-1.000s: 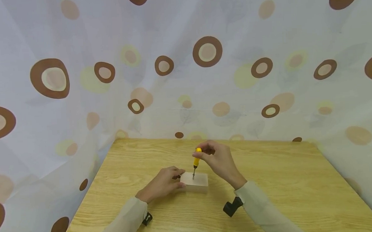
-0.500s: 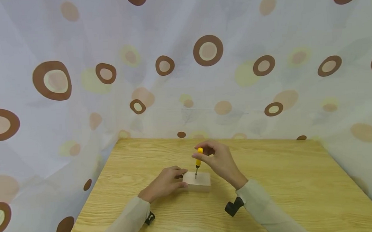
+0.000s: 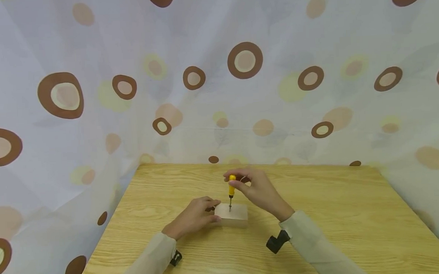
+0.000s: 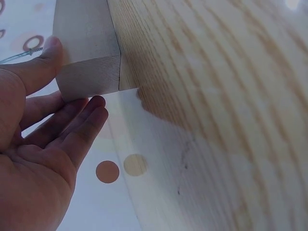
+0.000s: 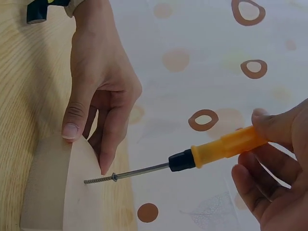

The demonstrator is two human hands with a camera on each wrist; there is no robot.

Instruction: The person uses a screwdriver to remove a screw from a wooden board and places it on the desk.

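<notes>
Right hand (image 3: 256, 187): yellow-handled screwdriver (image 3: 231, 186) is pinched near the handle top between thumb and fingers, held upright over the wooden block (image 3: 235, 216). Left hand (image 3: 192, 217): block is gripped at its left end, thumb on one face and fingers curled round the adjacent side.

Only the right wrist view resolves a screw (image 5: 98, 179) at the screwdriver tip, with its point touching the block's top face; in the head view the tip is too small to make out. Only the left wrist view shows the block's corner (image 4: 118, 72) seated flat on the surface (image 4: 216, 120), with the thumb (image 4: 41, 67) pressed against its side.

A black strap mount (image 3: 277, 241) is seen on the right sleeve, a smaller one (image 3: 175, 258) on the left. The surface is enclosed by a white curtain (image 3: 245, 62) with brown rings.

The block lies mid-surface, between both hands, left hand touching, right hand above it.
</notes>
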